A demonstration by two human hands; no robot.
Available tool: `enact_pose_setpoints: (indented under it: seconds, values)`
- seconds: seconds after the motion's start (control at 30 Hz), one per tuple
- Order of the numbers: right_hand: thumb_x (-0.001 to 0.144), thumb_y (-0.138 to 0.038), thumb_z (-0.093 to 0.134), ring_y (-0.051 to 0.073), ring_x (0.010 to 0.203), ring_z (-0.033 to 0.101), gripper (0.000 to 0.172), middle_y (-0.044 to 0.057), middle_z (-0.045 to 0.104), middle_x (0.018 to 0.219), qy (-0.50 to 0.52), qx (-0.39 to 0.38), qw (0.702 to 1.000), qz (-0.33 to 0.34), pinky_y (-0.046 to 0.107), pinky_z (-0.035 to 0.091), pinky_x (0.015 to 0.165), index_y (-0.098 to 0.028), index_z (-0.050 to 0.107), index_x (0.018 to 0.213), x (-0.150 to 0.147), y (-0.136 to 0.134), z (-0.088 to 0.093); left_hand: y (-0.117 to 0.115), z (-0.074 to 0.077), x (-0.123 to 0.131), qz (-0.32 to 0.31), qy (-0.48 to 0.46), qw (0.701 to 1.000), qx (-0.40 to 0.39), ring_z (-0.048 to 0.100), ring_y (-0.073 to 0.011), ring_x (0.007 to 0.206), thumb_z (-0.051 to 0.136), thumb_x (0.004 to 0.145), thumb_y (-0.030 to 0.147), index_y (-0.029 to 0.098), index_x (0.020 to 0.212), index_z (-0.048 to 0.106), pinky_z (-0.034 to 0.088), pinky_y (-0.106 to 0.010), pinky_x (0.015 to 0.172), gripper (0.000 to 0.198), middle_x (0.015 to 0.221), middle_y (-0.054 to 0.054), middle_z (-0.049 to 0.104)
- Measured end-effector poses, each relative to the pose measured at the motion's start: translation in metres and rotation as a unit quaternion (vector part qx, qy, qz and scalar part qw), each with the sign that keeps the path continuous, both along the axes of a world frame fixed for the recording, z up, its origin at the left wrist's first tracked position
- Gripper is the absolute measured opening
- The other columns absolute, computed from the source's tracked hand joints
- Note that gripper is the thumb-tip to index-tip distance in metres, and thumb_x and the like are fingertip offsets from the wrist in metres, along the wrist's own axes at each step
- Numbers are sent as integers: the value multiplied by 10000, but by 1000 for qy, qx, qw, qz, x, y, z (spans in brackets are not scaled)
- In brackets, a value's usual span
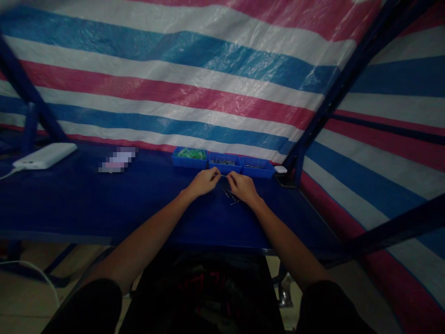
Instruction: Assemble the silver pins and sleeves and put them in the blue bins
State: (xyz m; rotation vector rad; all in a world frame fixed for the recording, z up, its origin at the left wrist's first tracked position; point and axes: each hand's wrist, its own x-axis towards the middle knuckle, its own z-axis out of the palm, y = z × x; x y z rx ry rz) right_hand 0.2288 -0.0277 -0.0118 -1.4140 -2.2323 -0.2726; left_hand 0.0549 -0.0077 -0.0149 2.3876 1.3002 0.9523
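Over the blue table, my left hand and my right hand face each other with fingertips pinched. Between them runs a thin, pale metal rod, one end in each hand; it is too small to name more exactly. Several slim dark metal pins lie loose on the table just below and beside my right hand. Behind my hands stand three blue bins: the left bin holds green pieces, the middle bin small metal parts, and the right bin a few thin parts.
A white power bank with a cable lies at the table's left. A blurred patch covers an item near it. A small white case and a dark flat object sit by the right frame post. Striped sheeting hangs behind.
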Motion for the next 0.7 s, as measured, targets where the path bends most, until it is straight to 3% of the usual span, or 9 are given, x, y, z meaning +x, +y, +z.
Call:
enact_pose_setpoints:
  seconds: [0.17,0.3,0.37,0.47,0.6,0.7]
  values:
    - [883,-332,379,146,685,601,251,25,664,775,41,41,998,33,229,343,596,-204,593,853,0,-3,1,-2,5,0,-23,-16,1000,-13,551,-136,633,335,868,343,165,730,576,371,-229,589,330,653,-1,592]
    - [881,-332,361,138,614,574,299,40,632,681,78,105,991,37,233,353,595,-173,595,784,5,-5,8,-3,5,1,-56,-25,997,-40,545,-123,629,296,884,342,164,798,591,387,-224,609,356,662,6,580]
    - [880,-344,342,148,614,572,326,54,615,656,112,144,983,0,243,368,615,-156,598,808,12,-3,15,-2,1,1,-80,7,996,-38,549,-125,663,337,870,303,170,886,595,396,-228,636,290,705,-1,590]
    - [884,-356,309,188,694,589,357,89,624,718,170,169,961,-141,279,390,662,-135,585,930,26,6,24,-2,-6,1,-113,93,989,-17,545,-154,787,455,817,275,203,976,591,404,-259,716,222,806,-21,594]
    - [834,-371,418,255,795,599,427,147,630,918,167,37,931,-322,341,409,673,-141,453,1192,48,19,19,-5,-9,2,-106,181,978,-5,492,-215,954,521,782,310,250,910,611,395,-331,784,168,966,-39,562]
    - [807,-394,460,276,817,598,471,157,621,967,140,-66,931,-331,358,415,672,-158,437,1214,56,23,5,-8,-9,5,-112,202,973,-7,504,-203,921,497,793,254,211,845,597,406,-309,757,121,935,-45,569]
